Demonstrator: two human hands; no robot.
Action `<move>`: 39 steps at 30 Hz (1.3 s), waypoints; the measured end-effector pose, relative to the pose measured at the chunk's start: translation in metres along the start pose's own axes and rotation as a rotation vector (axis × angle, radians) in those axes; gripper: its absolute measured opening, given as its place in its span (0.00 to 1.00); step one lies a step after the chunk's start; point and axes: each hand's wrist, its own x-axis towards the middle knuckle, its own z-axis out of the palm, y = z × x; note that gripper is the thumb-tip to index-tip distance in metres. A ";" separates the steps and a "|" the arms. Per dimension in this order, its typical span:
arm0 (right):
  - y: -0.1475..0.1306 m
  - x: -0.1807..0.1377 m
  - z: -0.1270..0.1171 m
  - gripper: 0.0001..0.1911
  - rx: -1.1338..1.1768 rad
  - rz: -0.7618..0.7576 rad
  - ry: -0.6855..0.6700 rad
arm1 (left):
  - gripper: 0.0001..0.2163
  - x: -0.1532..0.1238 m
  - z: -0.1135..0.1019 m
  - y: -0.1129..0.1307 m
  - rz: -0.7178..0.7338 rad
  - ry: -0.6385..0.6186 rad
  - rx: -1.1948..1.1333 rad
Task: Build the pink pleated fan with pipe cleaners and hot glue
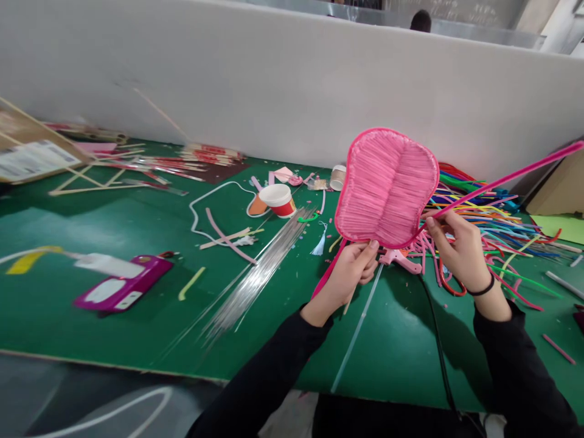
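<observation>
My left hand [350, 272] grips the lower edge of a pink fan-shaped piece [387, 185] made of packed pink strands, and holds it upright above the green table [137, 316]. My right hand [457, 248] pinches a long pink pipe cleaner [506, 178] at the piece's lower right rim; the strand runs up and off to the right. A black band circles my right wrist. A pink glue gun [401, 260] lies on the table just under the piece, between my hands.
A heap of coloured pipe cleaners [493, 225] lies right. A bundle of thin silver wires [260, 274] lies at centre, with a red-and-white paper cup [279, 199] behind it. A magenta box [122, 286] sits left. A white partition wall [274, 79] stands behind the table.
</observation>
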 end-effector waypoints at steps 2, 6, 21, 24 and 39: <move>0.001 0.000 -0.001 0.16 -0.006 -0.001 0.003 | 0.30 0.000 0.000 0.000 -0.009 -0.011 0.002; 0.001 0.001 -0.001 0.15 0.011 -0.011 0.001 | 0.30 0.001 -0.002 -0.002 -0.013 -0.031 0.000; -0.001 -0.001 -0.002 0.06 0.274 0.088 0.098 | 0.29 0.002 -0.003 -0.005 -0.009 -0.005 -0.002; -0.002 -0.001 -0.002 0.07 0.254 0.100 0.104 | 0.29 0.002 -0.004 -0.006 -0.014 -0.026 -0.002; 0.004 -0.002 0.001 0.11 0.435 0.095 0.072 | 0.27 0.002 -0.005 -0.009 -0.001 -0.047 0.017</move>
